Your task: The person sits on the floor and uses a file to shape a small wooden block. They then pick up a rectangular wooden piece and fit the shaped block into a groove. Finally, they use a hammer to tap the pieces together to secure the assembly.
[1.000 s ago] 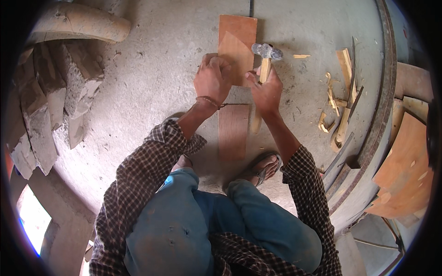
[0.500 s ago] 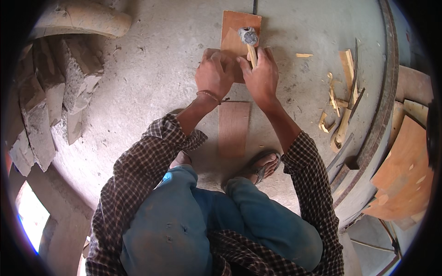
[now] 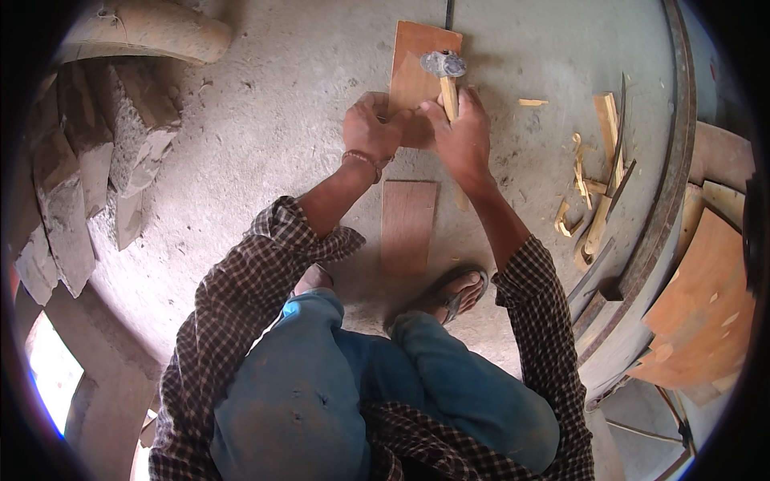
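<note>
A reddish-brown plywood board [image 3: 415, 68] is in front of me, its near end between my hands. My left hand [image 3: 371, 127] is closed at the board's left edge, thumb on top and the other fingers curled and partly hidden. My right hand [image 3: 465, 140] is wrapped round the wooden handle of a hammer [image 3: 450, 94], its fingertips by the board's right edge. The grey metal hammer head lies above the board's face, and the handle's end shows below my wrist. Nearer my feet, a smaller plywood strip [image 3: 407, 228] lies flat on the floor.
Wood offcuts and curled shavings [image 3: 592, 188] lie at the right, beside a curved metal strip [image 3: 674, 160]. Beyond it are larger plywood sheets [image 3: 698, 297]. Broken stone slabs [image 3: 72, 160] and a thick rounded beam [image 3: 144, 32] occupy the left. My sandalled foot [image 3: 461, 293] rests near the strip.
The board has shifted slightly right. My right hand has moved a little right and the hammer has turned, showing its head more side-on. My left hand's fingers have shifted toward the board's left edge.
</note>
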The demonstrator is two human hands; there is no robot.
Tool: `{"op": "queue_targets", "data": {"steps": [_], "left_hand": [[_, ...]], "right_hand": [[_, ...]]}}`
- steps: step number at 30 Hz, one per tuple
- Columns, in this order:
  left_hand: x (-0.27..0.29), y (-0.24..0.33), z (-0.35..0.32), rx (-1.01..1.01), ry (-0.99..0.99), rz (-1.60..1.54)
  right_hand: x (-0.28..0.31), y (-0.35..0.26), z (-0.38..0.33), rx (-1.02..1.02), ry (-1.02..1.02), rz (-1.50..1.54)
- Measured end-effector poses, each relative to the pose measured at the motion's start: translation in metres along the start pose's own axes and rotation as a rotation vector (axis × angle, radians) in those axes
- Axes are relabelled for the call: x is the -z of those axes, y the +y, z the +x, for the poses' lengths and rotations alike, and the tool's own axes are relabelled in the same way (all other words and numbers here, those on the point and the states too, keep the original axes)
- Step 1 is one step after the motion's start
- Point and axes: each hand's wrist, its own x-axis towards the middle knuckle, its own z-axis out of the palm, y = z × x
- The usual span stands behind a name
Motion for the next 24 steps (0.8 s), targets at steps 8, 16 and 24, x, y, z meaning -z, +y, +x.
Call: {"op": "queue_targets", "data": {"steps": [8, 16, 24], "left_hand": [[0.008, 0.000, 0.000, 0.018, -0.018, -0.012], [0.005, 0.000, 0.003, -0.016, -0.034, -0.050], [0.003, -0.004, 0.009, -0.007, -0.044, -0.043]], "right_hand": [[0.036, 0.002, -0.044, 0.082, 0.009, -0.018], [0.032, -0.009, -0.063, 0.164, -0.050, -0.119], [0.025, 0.000, -0.053, 0.229, -0.032, -0.292]]}}
